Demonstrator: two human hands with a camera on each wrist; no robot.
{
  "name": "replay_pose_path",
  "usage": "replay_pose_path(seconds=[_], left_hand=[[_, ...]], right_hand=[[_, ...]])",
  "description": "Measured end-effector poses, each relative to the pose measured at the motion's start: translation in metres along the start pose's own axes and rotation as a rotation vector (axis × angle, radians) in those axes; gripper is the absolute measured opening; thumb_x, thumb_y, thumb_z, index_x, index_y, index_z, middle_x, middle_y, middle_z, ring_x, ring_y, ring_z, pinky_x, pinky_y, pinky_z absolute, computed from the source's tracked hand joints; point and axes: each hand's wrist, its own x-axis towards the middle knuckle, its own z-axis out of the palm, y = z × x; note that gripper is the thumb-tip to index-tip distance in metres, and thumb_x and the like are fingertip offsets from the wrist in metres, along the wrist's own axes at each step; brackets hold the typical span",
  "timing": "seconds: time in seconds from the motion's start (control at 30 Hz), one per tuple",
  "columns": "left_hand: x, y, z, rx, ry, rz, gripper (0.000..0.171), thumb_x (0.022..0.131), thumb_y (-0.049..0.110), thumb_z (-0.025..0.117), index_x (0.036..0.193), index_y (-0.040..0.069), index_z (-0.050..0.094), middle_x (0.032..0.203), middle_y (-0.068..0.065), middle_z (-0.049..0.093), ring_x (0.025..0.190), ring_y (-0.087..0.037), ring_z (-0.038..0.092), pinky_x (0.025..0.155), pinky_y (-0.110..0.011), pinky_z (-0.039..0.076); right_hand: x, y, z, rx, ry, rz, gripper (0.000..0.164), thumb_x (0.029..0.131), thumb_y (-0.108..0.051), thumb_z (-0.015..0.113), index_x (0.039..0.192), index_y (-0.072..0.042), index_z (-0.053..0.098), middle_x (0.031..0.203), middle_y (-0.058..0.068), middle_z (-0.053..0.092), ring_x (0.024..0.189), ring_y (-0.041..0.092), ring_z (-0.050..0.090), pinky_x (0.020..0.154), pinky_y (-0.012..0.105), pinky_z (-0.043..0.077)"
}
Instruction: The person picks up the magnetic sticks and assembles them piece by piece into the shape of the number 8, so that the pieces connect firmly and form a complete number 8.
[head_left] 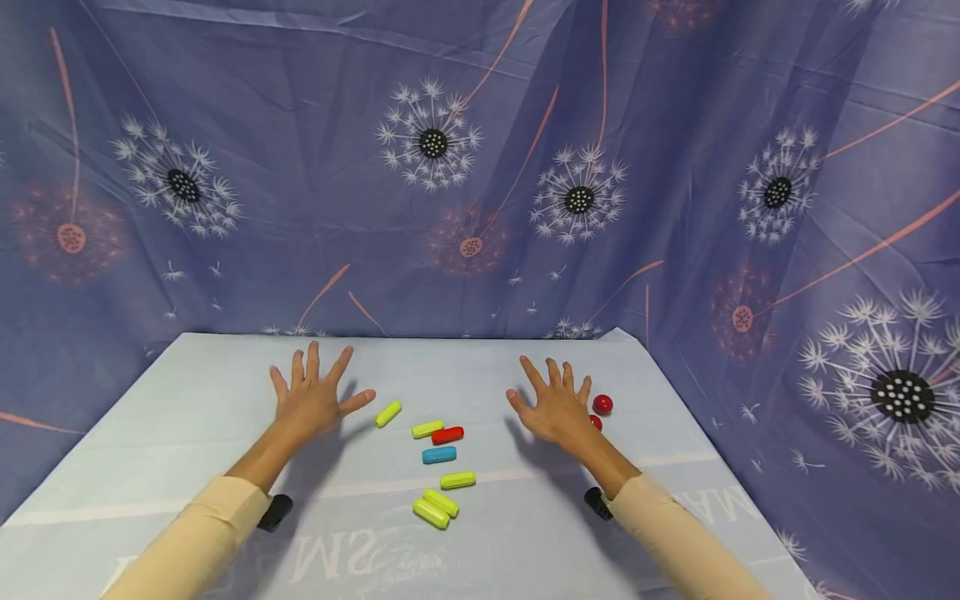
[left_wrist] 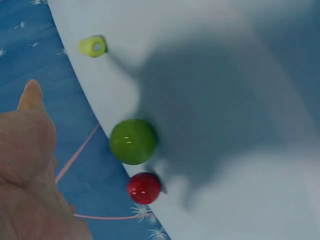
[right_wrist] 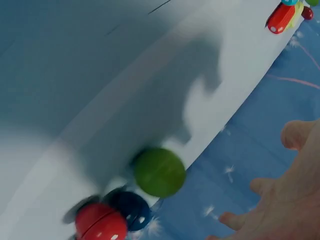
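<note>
Both hands hover flat over a pale table (head_left: 187,392) with fingers spread, and neither holds anything. My left hand (head_left: 313,402) is left of a row of small capsule-shaped pieces: a yellow-green one (head_left: 387,413) nearest its thumb, then a yellow (head_left: 427,429), a red (head_left: 447,434) and a blue one (head_left: 438,454). My right hand (head_left: 558,407) sits beside two red balls (head_left: 602,404). The right wrist view shows a green ball (right_wrist: 159,171), a dark blue ball (right_wrist: 131,209) and a red ball (right_wrist: 97,222) by the right hand (right_wrist: 285,200). The left wrist view shows a green ball (left_wrist: 132,141) and a red ball (left_wrist: 144,188).
More yellow pieces (head_left: 437,508) lie nearer the front, one (head_left: 457,480) just above them. A blue cloth with dandelion print (head_left: 480,167) hangs behind and along both sides of the table. Black wrist mounts (head_left: 275,511) show under both sleeves.
</note>
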Motion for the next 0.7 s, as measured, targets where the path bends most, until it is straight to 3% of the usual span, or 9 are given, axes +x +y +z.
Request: replay_pose_path(seconds=[0.13,0.27,0.47,0.7], left_hand=[[0.006,0.008,-0.005,-0.022,-0.009,0.016,0.09,0.096,0.061,0.058,0.163,0.015,0.02,0.162,-0.039,-0.001,0.149,-0.06,-0.001,0.11,-0.079,-0.007],[0.009,0.018,-0.007,-0.035,-0.021,0.051,0.088,0.096,0.057,0.06,0.163,0.015,0.02,0.16,-0.041,0.009,0.148,-0.058,0.01,0.112,-0.078,0.006],[0.009,0.026,0.002,-0.035,-0.054,0.104,0.087,0.094,0.048,0.068,0.162,0.014,0.025,0.156,-0.043,0.02,0.144,-0.058,0.023,0.113,-0.075,0.017],[0.007,0.03,0.013,-0.048,-0.075,0.157,0.089,0.085,0.032,0.082,0.158,0.01,0.035,0.149,-0.045,0.033,0.141,-0.06,0.031,0.112,-0.072,0.025]], right_hand=[[-0.001,0.016,-0.006,0.004,0.002,0.018,0.073,0.101,-0.064,0.04,0.163,-0.031,0.023,0.165,0.026,0.021,0.152,0.053,0.01,0.113,0.077,-0.002],[-0.002,0.035,-0.012,0.018,0.027,0.026,0.073,0.101,-0.062,0.04,0.163,-0.027,0.023,0.162,0.029,0.024,0.151,0.052,0.015,0.112,0.077,0.002],[-0.003,0.06,-0.017,0.099,0.084,0.058,0.073,0.101,-0.057,0.046,0.162,-0.021,0.028,0.156,0.03,0.032,0.143,0.05,0.027,0.106,0.074,0.011],[-0.001,0.079,-0.024,0.18,0.067,0.154,0.072,0.102,-0.054,0.045,0.162,-0.019,0.027,0.156,0.031,0.032,0.144,0.048,0.03,0.103,0.071,0.021]])
